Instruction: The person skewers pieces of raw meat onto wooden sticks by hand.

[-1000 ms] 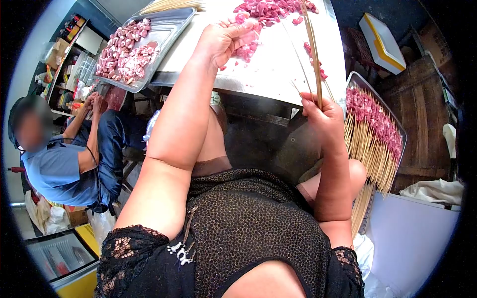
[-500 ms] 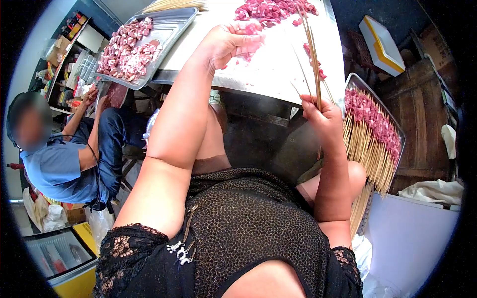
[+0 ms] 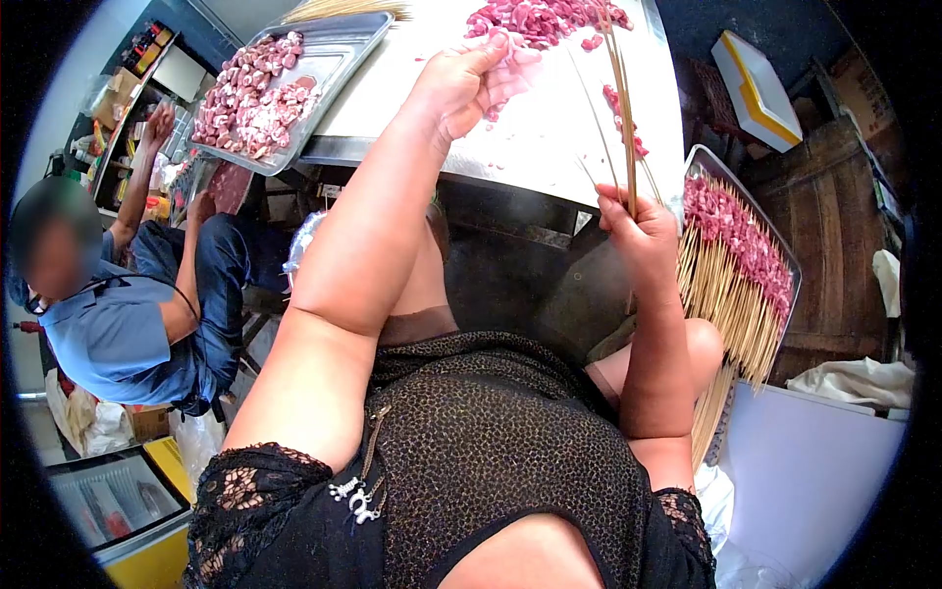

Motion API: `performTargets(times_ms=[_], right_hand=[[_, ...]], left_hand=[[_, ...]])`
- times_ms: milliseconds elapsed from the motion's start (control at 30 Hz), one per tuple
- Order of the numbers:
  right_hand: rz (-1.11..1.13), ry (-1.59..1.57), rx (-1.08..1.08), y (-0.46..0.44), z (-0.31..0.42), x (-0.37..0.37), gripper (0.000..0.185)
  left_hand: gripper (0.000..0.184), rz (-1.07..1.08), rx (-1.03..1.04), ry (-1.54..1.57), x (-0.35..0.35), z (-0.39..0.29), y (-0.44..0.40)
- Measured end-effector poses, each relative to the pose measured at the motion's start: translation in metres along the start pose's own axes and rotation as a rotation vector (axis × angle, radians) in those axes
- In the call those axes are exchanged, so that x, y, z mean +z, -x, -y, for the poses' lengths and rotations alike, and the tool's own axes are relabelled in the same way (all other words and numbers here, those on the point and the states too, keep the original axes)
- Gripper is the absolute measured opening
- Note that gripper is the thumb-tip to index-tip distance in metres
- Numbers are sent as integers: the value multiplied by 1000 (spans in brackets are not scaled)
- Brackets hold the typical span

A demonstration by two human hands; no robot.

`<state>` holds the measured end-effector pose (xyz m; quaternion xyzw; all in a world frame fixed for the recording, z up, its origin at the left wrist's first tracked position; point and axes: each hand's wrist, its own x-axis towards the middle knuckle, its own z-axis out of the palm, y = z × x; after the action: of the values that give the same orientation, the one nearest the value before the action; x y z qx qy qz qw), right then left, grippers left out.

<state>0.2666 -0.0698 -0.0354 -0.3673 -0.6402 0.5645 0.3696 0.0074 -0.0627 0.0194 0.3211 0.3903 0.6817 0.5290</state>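
My right hand (image 3: 643, 231) is closed around a bundle of thin bamboo skewers (image 3: 622, 118), which point up over the table's front edge. A few of them fan out to the left. Over the white table, my left hand (image 3: 469, 86) reaches forward, palm turned to the right. Its fingers are smeared by motion, so I cannot tell whether a piece of meat is in them. Just beyond it lies a heap of cut red meat (image 3: 535, 25). Small loose bits of meat (image 3: 613, 98) lie beside the skewers.
A metal tray (image 3: 339, 74) with pale pink meat chunks stands at the table's left. To my right, another tray (image 3: 793, 265) holds rows of skewered meat (image 3: 736, 236). A co-worker (image 3: 108, 324) sits at the left. A white and yellow box (image 3: 756, 93) stands at back right.
My left hand has shifted slightly right and its palm has turned. The skewers have moved slightly in my right hand. The co-worker's far hand has risen.
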Motion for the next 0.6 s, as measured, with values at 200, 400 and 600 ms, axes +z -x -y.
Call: performTargets(times_ms=[200, 400, 600], right_hand=[[-46, -2, 2, 0, -5, 11, 18], [-109, -43, -44, 2, -14, 25, 17], [-127, -27, -82, 1, -17, 29, 17]], left_hand=[[24, -65, 28, 81, 15, 7, 1], [20, -147, 78, 330, 28, 13, 3], [16, -166, 72, 331, 37, 12, 7]])
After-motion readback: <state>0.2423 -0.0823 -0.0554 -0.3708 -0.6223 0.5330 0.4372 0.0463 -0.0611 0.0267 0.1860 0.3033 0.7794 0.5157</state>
